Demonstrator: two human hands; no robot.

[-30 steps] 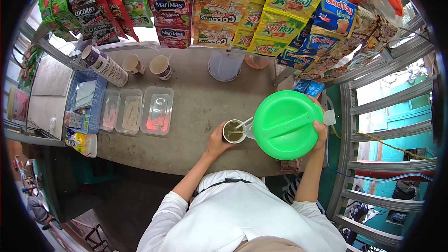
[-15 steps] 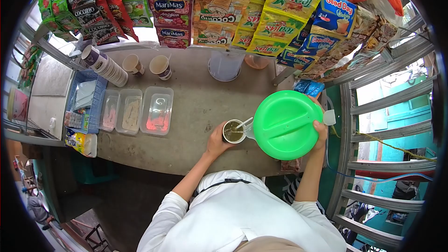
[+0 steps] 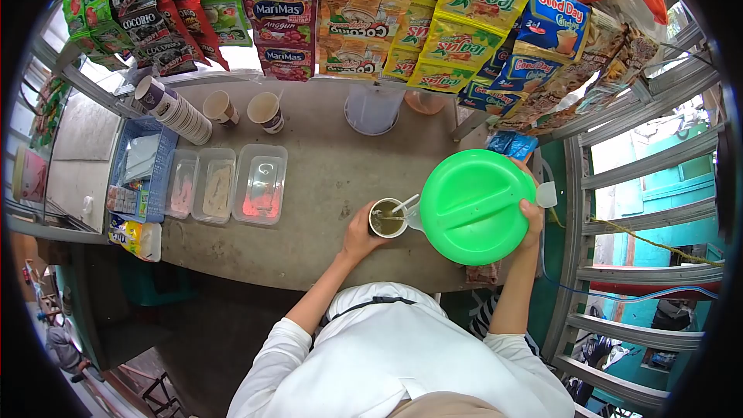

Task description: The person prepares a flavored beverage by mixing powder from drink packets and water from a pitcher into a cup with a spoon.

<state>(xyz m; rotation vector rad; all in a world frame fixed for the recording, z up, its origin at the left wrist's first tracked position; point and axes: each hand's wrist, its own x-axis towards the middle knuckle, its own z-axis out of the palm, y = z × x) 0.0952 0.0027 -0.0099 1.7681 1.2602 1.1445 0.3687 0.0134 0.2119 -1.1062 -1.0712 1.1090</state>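
My left hand [image 3: 361,234] is wrapped round a paper cup [image 3: 374,226] near the front of the table. Greenish-brown liquid fills much of the cup, and a white stirrer or spoon handle [image 3: 404,203] leans out of it. In my right hand [image 3: 531,213] is a pitcher with a round green lid [image 3: 474,207], gripped at its right side. The clear spout [image 3: 416,215] points left at the cup's rim, and a thin stream seems to run from it into the liquid. The lid hides most of the pitcher's body.
Clear plastic containers [image 3: 261,183] stand left, beside a blue basket [image 3: 143,151] and stacked paper cups [image 3: 174,111]. Two single cups [image 3: 265,111] and a whitish tub [image 3: 374,107] are at the back. Drink sachets [image 3: 472,23] hang overhead; metal slats [image 3: 650,209] border the right.
Both hands, the cup and the pitcher keep nearly the same places. The liquid's surface looks slightly different, with less visible bubbling.
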